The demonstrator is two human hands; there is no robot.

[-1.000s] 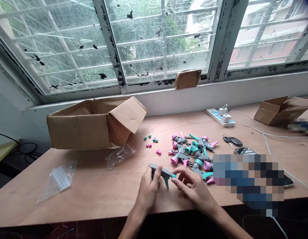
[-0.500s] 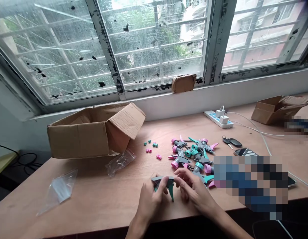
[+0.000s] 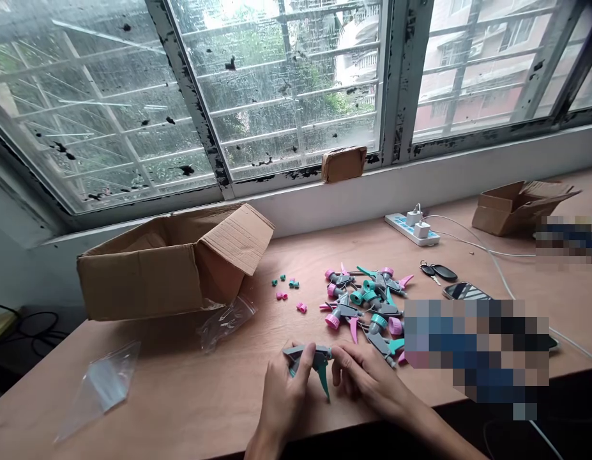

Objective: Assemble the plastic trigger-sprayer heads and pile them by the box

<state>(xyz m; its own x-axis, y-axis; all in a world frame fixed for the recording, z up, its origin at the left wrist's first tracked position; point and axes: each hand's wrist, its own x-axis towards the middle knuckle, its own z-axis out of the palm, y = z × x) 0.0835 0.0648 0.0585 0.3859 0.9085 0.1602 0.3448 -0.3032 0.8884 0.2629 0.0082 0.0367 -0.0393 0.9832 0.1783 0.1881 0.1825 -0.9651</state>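
My left hand [image 3: 287, 391] is wrapped round a grey trigger spray head [image 3: 319, 354] with a green trigger pointing down, above the table's front edge. The thumb lies along its top. My right hand [image 3: 365, 374] pinches the nozzle [image 3: 329, 352] at the front end of that spray head; the fingertips partly hide a small teal piece there. Just beyond my right hand lies a pile of spray heads [image 3: 367, 300] in grey with pink or green parts. Several small pink and green nozzle caps [image 3: 301, 308] are scattered left of the pile.
An open cardboard box [image 3: 142, 281] stands at the left, with clear plastic bags [image 3: 226, 322] by it. Behind the pile are a power strip [image 3: 410, 230], keys [image 3: 437, 271] and a phone [image 3: 465, 291]. Another cardboard box [image 3: 499, 214] sits at the far right. Blurred patches cover the right side.
The view has shifted slightly. My right fingers have closed in on the front end of the spray head, which stays in my left hand.
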